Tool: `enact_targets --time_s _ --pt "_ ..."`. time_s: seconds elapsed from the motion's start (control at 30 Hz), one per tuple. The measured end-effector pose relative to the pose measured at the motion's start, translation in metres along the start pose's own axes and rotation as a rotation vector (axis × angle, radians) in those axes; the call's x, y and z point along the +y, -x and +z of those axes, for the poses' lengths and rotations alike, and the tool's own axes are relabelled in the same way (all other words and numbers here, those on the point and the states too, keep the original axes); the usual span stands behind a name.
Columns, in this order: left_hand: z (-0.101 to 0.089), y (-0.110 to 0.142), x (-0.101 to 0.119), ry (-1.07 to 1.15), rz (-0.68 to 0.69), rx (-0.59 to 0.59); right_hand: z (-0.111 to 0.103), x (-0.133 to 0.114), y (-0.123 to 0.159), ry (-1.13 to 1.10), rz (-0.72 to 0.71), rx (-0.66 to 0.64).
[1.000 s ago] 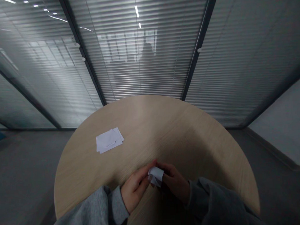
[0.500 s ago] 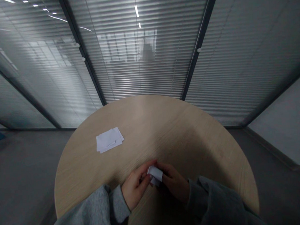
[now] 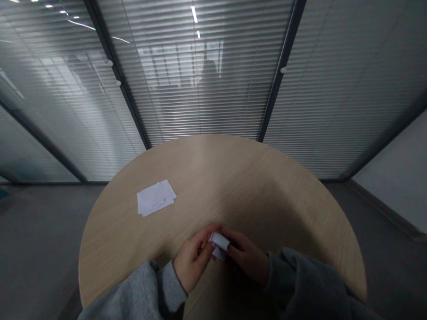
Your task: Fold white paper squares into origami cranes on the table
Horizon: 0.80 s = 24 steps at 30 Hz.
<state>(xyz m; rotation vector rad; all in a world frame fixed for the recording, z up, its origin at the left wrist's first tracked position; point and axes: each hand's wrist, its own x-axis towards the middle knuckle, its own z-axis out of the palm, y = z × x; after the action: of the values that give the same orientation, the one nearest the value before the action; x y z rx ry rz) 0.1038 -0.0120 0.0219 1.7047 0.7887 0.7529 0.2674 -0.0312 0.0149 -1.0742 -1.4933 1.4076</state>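
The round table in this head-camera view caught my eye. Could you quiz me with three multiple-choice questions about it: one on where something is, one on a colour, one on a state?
1. Where is the stack of paper on the round wooden table?
A) Right half
B) Left of centre, beyond the hands
C) Over the edge

2. What colour is that stack?
A) Red
B) Green
C) White

3. What state is the folded paper in?
A) Held between the left hand and right hand
B) Lying flat on the table
C) Dropped on the floor

Answers:
1. B: it lies apart from the hands, left of centre.
2. C: its sheets look white.
3. A: both hands' fingers close around it.
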Motion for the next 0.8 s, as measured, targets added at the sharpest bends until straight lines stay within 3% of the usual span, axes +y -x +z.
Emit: enact_targets --time_s 0.3,0.47,0.7,0.8 --pt "0.0014 0.0004 -0.0016 -0.185 -0.025 0.038 -0.0009 0.0026 -0.0003 0.106 -0.052 -0.007" --pt "0.0007 -0.0005 0.0005 -0.121 0.004 0.025 -0.0003 0.0013 -0.0001 0.071 -0.074 -0.006" --pt "0.0019 -0.0021 0.0015 0.042 0.024 0.136 0.0038 0.0065 -0.0011 -0.211 0.142 0.009" --pt "0.0022 -0.0026 -0.0013 0.104 0.018 0.155 0.0041 0.0052 -0.0022 -0.323 0.252 -0.05"
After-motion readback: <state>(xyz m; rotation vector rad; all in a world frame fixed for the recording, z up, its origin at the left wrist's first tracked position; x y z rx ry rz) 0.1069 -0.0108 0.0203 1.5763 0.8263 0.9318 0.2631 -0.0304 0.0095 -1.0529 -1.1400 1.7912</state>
